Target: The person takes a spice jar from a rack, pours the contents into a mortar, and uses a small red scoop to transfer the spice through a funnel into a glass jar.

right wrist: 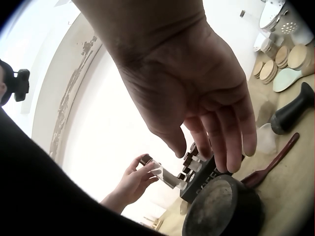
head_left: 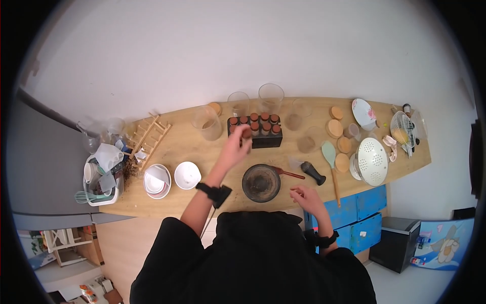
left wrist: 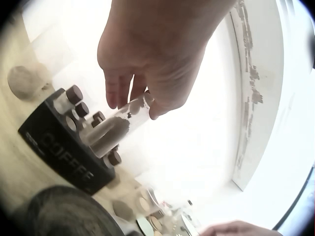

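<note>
My left hand (head_left: 234, 153) pinches a glass tube (left wrist: 110, 133) by its brown-capped end. The tube holds brownish powder and tilts over the black rack (left wrist: 56, 150) marked COFFEE, its lower end right at the rack's top. Several similar capped tubes (head_left: 265, 117) stand in the rack. Over the table's front edge, my right hand (head_left: 310, 200) hangs with fingers loosely bent and holds nothing. In the right wrist view its fingers overlap the rack and a dark round bowl (right wrist: 219, 204). A red-brown handled utensil (head_left: 290, 174) lies beside the bowl.
A black-handled tool (head_left: 314, 173) and a pale green spatula (head_left: 329, 154) lie to the right. Clear glass jars (head_left: 206, 123) stand around the rack, near wooden lids (head_left: 334, 128). White bowls (head_left: 187, 176) sit left, a white colander (head_left: 372, 162) right. A wooden rack (head_left: 152, 139) stands far left.
</note>
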The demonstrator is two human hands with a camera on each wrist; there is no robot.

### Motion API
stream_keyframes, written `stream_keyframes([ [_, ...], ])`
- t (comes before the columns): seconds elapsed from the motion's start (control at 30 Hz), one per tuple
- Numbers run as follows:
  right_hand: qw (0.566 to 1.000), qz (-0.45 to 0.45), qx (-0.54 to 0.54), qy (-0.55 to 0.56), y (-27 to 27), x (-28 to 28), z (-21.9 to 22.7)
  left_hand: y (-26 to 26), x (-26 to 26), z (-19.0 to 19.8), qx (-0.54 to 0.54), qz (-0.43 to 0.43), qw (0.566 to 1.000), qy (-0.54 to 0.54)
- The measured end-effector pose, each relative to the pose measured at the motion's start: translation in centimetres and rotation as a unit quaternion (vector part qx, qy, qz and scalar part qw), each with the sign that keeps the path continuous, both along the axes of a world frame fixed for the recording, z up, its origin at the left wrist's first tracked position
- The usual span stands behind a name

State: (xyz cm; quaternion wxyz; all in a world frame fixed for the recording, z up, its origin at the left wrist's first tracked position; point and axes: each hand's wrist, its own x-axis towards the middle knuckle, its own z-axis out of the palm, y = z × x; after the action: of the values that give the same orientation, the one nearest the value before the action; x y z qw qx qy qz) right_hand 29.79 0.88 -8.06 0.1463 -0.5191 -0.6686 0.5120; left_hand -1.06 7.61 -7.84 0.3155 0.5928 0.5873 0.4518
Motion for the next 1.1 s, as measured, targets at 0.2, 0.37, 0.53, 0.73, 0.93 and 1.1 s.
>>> stream_keyframes([
  [0.2, 0.995, -0.069, -0.064, 0.039, -3.3, 1.4, -0.2, 6.4, -2.9, -2.1, 0.023, 0.012, 0.994, 0.108],
  [0.37, 0.997, -0.06, 0.009, -0.039, -4.5, 2.5, -1.6, 8.4, -4.1, -2.2, -0.003, 0.01, 0.994, 0.109],
  [0.53, 0.995, -0.085, 0.008, -0.049, -4.9, 2.2, -0.5, 8.9, -4.8, -1.3, -0.059, -0.078, 0.981, 0.166],
  [0.73, 0.994, -0.088, 0.0, -0.066, -4.7, 2.7, -0.5, 8.3, -4.0, -2.6, -0.087, -0.063, 0.958, 0.266],
  [0.93, 0.992, -0.06, 0.004, -0.107, -3.4, 2.5, -0.7, 8.6, -3.1, -5.2, 0.003, -0.08, 0.903, 0.423],
  [1.1, 0.992, -0.07, -0.006, -0.102, -2.8, 2.5, -0.4, 9.0, -2.8, -3.8, -0.039, -0.089, 0.915, 0.391],
])
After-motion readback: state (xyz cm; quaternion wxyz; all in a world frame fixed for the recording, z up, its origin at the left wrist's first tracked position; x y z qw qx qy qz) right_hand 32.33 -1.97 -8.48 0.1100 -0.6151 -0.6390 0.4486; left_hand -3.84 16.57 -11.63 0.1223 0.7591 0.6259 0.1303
